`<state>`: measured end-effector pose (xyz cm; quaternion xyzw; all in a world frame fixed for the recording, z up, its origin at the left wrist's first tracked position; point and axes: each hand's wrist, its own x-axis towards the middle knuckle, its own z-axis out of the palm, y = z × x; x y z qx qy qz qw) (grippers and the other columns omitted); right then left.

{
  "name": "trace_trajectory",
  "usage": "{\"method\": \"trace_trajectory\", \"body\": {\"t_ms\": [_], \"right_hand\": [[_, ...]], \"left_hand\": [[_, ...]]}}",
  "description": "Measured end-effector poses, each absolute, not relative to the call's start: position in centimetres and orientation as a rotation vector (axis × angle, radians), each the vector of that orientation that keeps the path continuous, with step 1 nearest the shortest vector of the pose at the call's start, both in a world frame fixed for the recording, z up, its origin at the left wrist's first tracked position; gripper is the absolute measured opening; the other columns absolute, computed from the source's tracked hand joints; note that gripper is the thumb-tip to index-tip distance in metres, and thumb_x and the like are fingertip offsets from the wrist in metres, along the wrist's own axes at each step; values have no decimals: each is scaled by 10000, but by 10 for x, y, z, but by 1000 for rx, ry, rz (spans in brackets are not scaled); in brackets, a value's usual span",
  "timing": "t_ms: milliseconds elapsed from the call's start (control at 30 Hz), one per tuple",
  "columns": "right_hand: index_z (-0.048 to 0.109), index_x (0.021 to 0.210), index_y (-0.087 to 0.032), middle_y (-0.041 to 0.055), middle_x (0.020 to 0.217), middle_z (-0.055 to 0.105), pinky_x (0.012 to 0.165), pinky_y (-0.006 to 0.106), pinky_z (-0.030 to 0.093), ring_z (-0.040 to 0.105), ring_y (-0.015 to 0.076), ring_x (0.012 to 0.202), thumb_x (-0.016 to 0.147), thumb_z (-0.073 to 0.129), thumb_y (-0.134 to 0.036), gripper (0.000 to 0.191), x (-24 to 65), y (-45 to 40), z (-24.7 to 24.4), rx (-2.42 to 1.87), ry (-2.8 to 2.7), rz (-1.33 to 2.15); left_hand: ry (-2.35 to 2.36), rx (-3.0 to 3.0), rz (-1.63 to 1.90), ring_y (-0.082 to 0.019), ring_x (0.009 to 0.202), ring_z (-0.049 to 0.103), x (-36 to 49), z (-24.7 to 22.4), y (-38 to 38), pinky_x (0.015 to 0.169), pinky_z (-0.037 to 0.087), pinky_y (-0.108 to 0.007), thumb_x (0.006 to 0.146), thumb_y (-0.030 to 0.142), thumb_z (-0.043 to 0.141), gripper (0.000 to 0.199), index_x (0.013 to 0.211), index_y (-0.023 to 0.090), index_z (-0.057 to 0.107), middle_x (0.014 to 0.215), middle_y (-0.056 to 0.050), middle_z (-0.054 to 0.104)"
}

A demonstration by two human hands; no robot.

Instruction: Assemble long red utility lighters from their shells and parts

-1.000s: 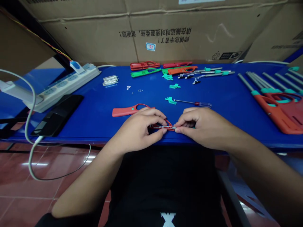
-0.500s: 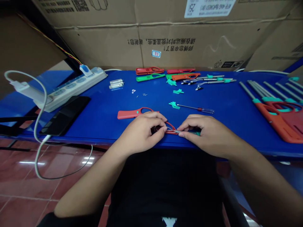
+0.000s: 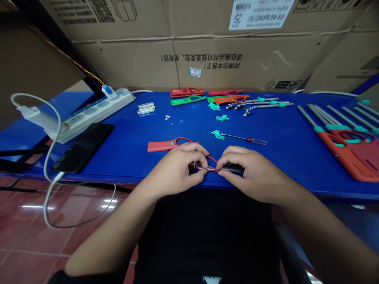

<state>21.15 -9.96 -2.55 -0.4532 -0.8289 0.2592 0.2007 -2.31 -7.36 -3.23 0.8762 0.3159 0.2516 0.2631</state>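
Observation:
My left hand is closed on the red half-shell of a lighter near the table's front edge; fingers cover much of it. Thin pale wires run along the shell between both hands. With thumb and forefinger, my right hand pinches at the shell's right end, where the wires lead. A dark slim piece shows under the right fingers; I cannot tell what it is. Just behind my left hand lies another red lighter shell with a finger loop and a small teal spot.
Beyond my hands lie a screwdriver, teal plastic pieces, green shells and metal lighter tubes. Several lighters fill the right side. A phone and power strip sit left, before a cardboard box.
My right fingertips have shifted slightly left and down along the shell, closer to my left hand. A teal piece under the right hand no longer shows; a dark one does.

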Motion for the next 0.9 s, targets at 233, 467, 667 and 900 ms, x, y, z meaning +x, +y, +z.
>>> {"method": "trace_trajectory", "body": {"t_ms": [233,467,667,900], "right_hand": [[673,961,-253,29,1027,637,900,379,456,594,202,999,925,554,-184,142,209,-100,-25,-1276,-2376,720],[642,921,-238,29,1017,635,887,373,454,585,193,962,908,556,-171,110,208,-96,-23,-1251,-2399,724],[608,904,-241,5,997,620,908,374,430,564,175,956,896,535,-136,128,208,-96,-21,-1241,-2430,741],[643,937,-252,9,1000,614,885,400,412,556,190,953,865,555,-113,180,204,-103,-23,-1275,-2415,636]], "left_hand": [[851,2377,603,-188,1087,633,-25,-29,-73,1043,470,-363,848,124,623,123,912,201,694,1170,-50,639],[891,2423,546,-190,1069,633,-25,-21,-75,975,494,-338,881,148,586,110,899,194,684,1134,-59,636],[954,2510,529,-210,1088,600,-25,-19,-85,1009,455,-417,902,168,581,115,885,213,686,1135,-40,638],[933,2472,638,-202,1133,601,-28,-28,-88,1051,468,-399,907,167,595,121,897,216,705,1162,-51,625]]}}
